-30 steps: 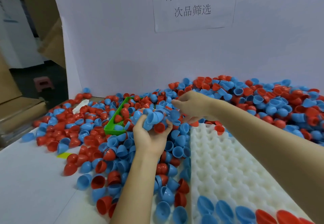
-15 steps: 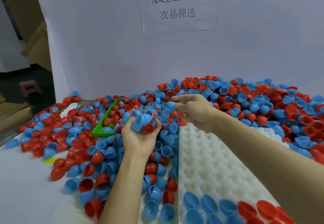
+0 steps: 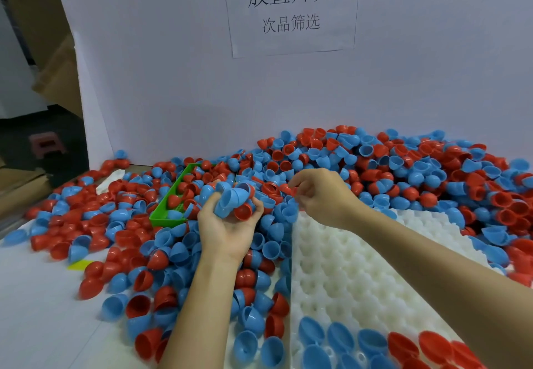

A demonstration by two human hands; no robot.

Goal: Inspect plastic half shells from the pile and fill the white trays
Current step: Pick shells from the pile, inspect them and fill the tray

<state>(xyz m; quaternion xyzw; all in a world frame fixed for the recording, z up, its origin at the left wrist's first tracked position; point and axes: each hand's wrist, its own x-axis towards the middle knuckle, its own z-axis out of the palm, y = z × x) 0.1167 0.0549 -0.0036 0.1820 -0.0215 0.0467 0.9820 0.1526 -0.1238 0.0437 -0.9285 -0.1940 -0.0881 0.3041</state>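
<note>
The left hand (image 3: 227,230) lies palm up over the pile (image 3: 403,178), its grip curled round a handful of shells (image 3: 235,201): several blue ones nested together and at least one red one at the thumb side. The right hand (image 3: 323,195) is just beside it, above the far end of the tray (image 3: 346,267), its grip bent and pinched in at the fingertips; whether anything is caught in that pinch, I cannot tell.

The white tray runs from under the right forearm toward the viewer, with most of its dimples bare. Its nearest rows carry blue shells (image 3: 340,340) on the left and red shells (image 3: 418,345) on the right, open side up. A second white tray (image 3: 427,224) shows beyond the right forearm, partly buried by the pile.

Loose red and blue shells cover the white bench (image 3: 34,311) left and right. A green basket (image 3: 173,210) sits half sunk among them, just left of the left hand. A paper sign (image 3: 291,8) with printed characters hangs on the white back wall (image 3: 173,80).
</note>
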